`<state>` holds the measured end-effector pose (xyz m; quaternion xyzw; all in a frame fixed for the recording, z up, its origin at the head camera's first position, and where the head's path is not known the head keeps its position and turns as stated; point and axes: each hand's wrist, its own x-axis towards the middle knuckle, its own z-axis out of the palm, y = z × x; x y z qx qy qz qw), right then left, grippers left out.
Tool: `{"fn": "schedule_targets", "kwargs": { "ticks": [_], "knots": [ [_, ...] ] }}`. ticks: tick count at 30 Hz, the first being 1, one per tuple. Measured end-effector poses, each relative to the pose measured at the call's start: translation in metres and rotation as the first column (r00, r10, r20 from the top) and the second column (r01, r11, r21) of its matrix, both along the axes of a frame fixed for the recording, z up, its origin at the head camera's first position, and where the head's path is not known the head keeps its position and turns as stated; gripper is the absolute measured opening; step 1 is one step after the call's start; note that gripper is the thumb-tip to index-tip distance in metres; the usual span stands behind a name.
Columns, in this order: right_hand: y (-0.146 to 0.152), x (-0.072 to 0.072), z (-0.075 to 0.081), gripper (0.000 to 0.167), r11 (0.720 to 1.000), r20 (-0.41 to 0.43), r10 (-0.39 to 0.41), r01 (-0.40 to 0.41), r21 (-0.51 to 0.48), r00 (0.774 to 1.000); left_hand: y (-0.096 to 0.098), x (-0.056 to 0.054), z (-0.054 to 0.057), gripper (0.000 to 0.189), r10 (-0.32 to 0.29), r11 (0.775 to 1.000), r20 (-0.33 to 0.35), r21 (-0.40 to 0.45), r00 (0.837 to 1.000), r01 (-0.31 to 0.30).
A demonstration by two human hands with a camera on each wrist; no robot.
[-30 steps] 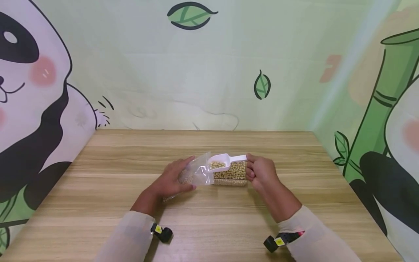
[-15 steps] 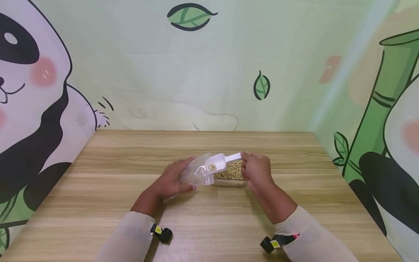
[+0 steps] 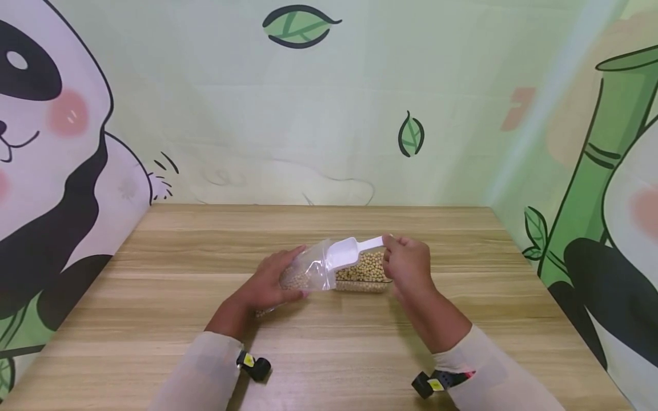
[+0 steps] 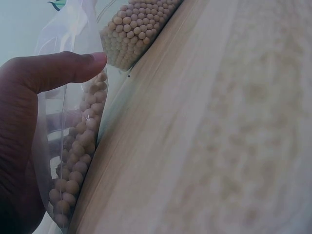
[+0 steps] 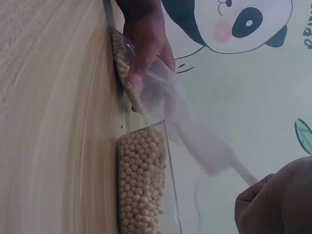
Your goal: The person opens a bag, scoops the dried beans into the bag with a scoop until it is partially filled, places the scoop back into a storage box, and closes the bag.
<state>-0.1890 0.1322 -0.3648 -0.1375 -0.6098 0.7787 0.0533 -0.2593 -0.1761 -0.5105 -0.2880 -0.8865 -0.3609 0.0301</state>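
Observation:
My left hand (image 3: 272,278) grips a clear plastic bag (image 3: 308,271) lying on the table, its mouth toward the right. Round pale beans, like soybeans, fill the lower part of the bag (image 4: 80,146) in the left wrist view. With thumb and curled fingers, my right hand (image 3: 408,264) pinches the handle of a white scoop (image 3: 343,254). The scoop is tilted, its front end at the bag's mouth, and no beans show in it. Below it stands a clear box (image 3: 362,287) full of the same beans (image 5: 139,180), partly behind the bag and right hand.
The wooden table (image 3: 329,354) runs back to a printed wall (image 3: 334,114) with pandas and leaves. A tiny dark speck (image 4: 128,76) lies on the table near the box. Cameras are strapped to the left wrist (image 3: 254,365) and right wrist (image 3: 434,383).
The scoop held beans a second ago, fewer half a second ago, and shows none now. My right hand moved slightly left, then back right, tipping the scoop. The left hand stayed put.

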Motion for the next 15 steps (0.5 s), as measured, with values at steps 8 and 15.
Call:
{"fn": "schedule_targets", "kwargs": {
  "ticks": [8,15],
  "knots": [
    [0.011,-0.001,0.002,0.037,0.999,0.026,-0.02,0.021,-0.027,0.999,0.0,0.001,0.002,0.102,0.003,1.0,0.009,0.016,1.0,-0.003],
    [0.021,-0.006,0.001,0.045,0.996,0.015,-0.052,0.053,-0.067,0.999,-0.001,-0.002,-0.002,0.103,-0.005,0.999,-0.032,0.049,0.999,0.007]
  ]
}}
